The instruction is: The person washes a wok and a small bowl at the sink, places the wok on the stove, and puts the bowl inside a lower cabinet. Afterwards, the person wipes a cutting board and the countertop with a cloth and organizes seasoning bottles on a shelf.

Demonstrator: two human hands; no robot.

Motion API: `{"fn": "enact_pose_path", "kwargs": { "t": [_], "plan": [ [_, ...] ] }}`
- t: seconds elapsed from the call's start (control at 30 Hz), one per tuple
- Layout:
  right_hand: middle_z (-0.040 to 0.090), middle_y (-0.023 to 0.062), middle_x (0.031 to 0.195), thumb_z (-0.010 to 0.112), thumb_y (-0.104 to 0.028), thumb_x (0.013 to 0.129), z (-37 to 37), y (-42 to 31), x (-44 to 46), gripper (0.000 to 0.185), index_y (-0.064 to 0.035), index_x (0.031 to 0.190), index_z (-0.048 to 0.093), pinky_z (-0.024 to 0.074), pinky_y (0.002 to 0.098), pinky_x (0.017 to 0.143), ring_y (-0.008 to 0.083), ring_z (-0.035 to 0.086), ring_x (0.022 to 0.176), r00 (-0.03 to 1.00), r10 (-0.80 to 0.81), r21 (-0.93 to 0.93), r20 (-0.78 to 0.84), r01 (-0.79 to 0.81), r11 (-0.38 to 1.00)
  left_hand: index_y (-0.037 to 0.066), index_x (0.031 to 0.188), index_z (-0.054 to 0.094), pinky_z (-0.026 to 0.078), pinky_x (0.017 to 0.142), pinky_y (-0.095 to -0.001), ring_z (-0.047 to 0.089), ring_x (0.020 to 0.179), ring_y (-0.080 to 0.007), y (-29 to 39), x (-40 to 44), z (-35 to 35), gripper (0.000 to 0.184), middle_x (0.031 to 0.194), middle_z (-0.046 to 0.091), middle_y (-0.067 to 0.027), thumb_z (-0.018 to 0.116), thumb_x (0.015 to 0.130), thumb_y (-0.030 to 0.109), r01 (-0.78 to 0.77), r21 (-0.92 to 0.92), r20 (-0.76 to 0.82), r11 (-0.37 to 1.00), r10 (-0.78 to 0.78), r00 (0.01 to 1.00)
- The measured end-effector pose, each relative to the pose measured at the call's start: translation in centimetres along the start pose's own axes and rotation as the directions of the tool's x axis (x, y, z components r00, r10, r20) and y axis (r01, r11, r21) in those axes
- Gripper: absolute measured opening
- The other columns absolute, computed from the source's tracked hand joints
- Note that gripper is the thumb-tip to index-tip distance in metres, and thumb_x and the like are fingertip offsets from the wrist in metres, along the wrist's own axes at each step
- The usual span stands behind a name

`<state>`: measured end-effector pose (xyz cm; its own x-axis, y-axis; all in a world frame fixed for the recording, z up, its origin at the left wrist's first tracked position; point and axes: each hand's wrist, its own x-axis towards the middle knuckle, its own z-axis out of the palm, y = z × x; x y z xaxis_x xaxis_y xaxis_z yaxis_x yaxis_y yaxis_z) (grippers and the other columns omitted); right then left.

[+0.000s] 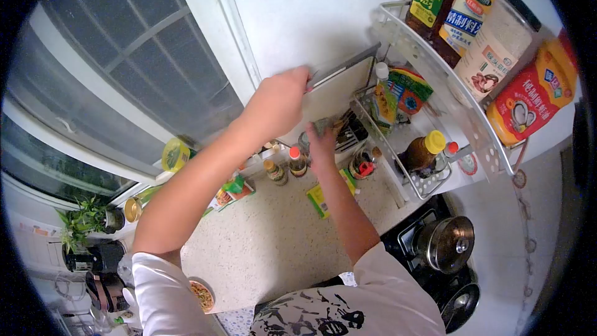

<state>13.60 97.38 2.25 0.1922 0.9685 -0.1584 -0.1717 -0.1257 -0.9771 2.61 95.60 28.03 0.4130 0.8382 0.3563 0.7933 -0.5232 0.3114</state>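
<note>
My left hand point(285, 98) is closed at the near upper corner of a flat cream board point(348, 84) with a grey edge, which stands against the white wall. Just below it, my right hand point(321, 149) reaches in with its fingers bent around a greyish, see-through object point(319, 127); its kind is unclear. Beside that hand is a dark slotted rack point(351, 134). A red-capped bottle point(297, 162) and a bottle with a yellowish cap point(275, 173) stand to its left. A yellow-green packet point(329, 193) lies under my right forearm.
On the right wall, a metal shelf point(429, 56) holds several large bottles, and a lower rack point(398, 162) holds a yellow-capped bottle point(426, 149). A lidded pot point(444, 242) sits on the black stove point(398, 236). Windows point(143, 43) line the left, with a potted plant point(90, 221) below.
</note>
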Motion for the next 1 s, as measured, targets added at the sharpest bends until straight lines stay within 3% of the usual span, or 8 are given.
{"fn": "enact_pose_path", "kwargs": {
  "t": [0.23, 0.37, 0.47, 0.53, 0.63, 0.87, 0.93, 1.0],
  "plan": [
    [0.043, 0.02, 0.146, 0.075, -0.038, 0.086, -0.9, -1.4, 0.4, 0.082, 0.0032, 0.145, 0.036, 0.0338, 0.0413, 0.111, 0.0319, 0.043, 0.132, 0.996, -0.078, 0.114, 0.043, 0.073, 0.991, -0.002, 0.098, 0.053, 0.049, 0.078, -0.052, 0.061, 0.091, -0.0472, -1.0, 1.8, 5.0, 0.017, 0.094, 0.062, -0.0271, 0.054, 0.081, -0.001, 0.013, 0.007, 0.005, 1.0, -0.013, 1.0],
    [0.049, 0.0207, 0.14, 0.075, -0.033, 0.087, -1.1, -2.1, 0.5, 0.075, 0.0037, 0.142, 0.04, 0.0373, 0.041, 0.108, 0.0331, 0.048, 0.126, 0.995, -0.098, 0.057, -0.007, 0.098, 0.994, -0.002, 0.101, 0.053, 0.05, 0.079, -0.0517, 0.062, 0.092, -0.0462, -1.8, 2.8, 7.8, 0.021, 0.098, 0.062, -0.0262, 0.055, 0.08, -0.003, 0.065, 0.061, 0.024, 0.996, -0.066, 0.998],
    [0.05, 0.0212, 0.139, 0.073, -0.032, 0.088, -1.4, -2.2, 0.8, 0.072, 0.0033, 0.141, 0.041, 0.0375, 0.0415, 0.107, 0.034, 0.049, 0.125, 0.992, -0.13, -0.019, 0.01, 0.13, 0.991, -0.001, 0.101, 0.053, 0.057, 0.073, -0.0464, 0.068, 0.087, -0.0389, -2.4, 3.3, 9.0, 0.029, 0.097, 0.064, -0.0221, 0.067, 0.075, 0.003, 0.018, 0.173, -0.024, 0.985, -0.014, 1.0],
    [0.05, 0.0211, 0.139, 0.072, -0.032, 0.089, -1.5, -1.9, 0.7, 0.07, 0.0028, 0.141, 0.041, 0.0374, 0.0419, 0.107, 0.0342, 0.049, 0.125, 0.987, -0.16, -0.067, 0.018, 0.161, 0.985, 0.001, 0.101, 0.056, 0.057, 0.072, -0.046, 0.068, 0.086, -0.0382, -2.0, 4.0, 9.1, 0.024, 0.096, 0.065, -0.0208, 0.063, 0.079, 0.004, 0.022, 0.2, -0.012, 0.98, -0.02, 1.0],
    [0.047, 0.0162, 0.143, 0.072, -0.033, 0.089, -1.6, -1.7, 0.8, 0.069, 0.0022, 0.141, 0.043, 0.0345, 0.0364, 0.108, 0.024, 0.045, 0.13, 0.994, -0.108, 0.035, 0.005, 0.108, 0.994, 0.003, 0.101, 0.059, 0.056, 0.072, -0.0469, 0.068, 0.087, -0.0382, -1.3, 5.2, 9.7, 0.019, 0.096, 0.066, -0.0199, 0.059, 0.082, 0.007, 0.014, 0.219, -0.007, 0.976, -0.013, 1.0],
    [0.05, 0.0149, 0.14, 0.069, -0.028, 0.091, -2.6, -1.3, -1.2, 0.062, 0.0, 0.14, 0.045, 0.0356, 0.0345, 0.107, 0.0226, 0.047, 0.128, 0.987, -0.16, 0.102, -0.028, 0.162, 0.982, 0.005, 0.099, 0.064, 0.057, 0.072, -0.0431, 0.07, 0.086, -0.0337, 0.4, 5.6, 9.3, 0.018, 0.096, 0.068, -0.0141, 0.061, 0.081, 0.007, -0.013, 0.244, 0.008, 0.97, 0.011, 1.0],
    [0.054, 0.0149, 0.135, 0.069, -0.027, 0.091, -3.6, -0.4, -2.7, 0.058, 0.0002, 0.138, 0.047, 0.0388, 0.0339, 0.103, 0.0218, 0.051, 0.122, 0.971, -0.191, 0.103, -0.143, 0.206, 0.973, 0.006, 0.104, 0.065, 0.055, 0.076, -0.0437, 0.067, 0.094, -0.0332, 0.2, 4.4, 8.2, 0.021, 0.102, 0.067, -0.0147, 0.063, 0.084, 0.012, -0.057, 0.092, -0.133, 0.994, 0.069, 0.989],
    [0.058, 0.016, 0.127, 0.069, -0.026, 0.091, -4.8, 0.9, -4.9, 0.05, 0.0001, 0.129, 0.051, 0.0431, 0.0345, 0.097, 0.0235, 0.055, 0.114, 0.991, -0.112, -0.059, -0.067, 0.108, 0.992, 0.007, 0.108, 0.065, 0.054, 0.081, -0.0428, 0.064, 0.099, -0.0327, 0.1, 2.0, 6.9, 0.025, 0.107, 0.066, -0.0149, 0.065, 0.085, 0.014, -0.079, -0.006, -0.278, 0.997, 0.074, 0.958]
  ]
}}
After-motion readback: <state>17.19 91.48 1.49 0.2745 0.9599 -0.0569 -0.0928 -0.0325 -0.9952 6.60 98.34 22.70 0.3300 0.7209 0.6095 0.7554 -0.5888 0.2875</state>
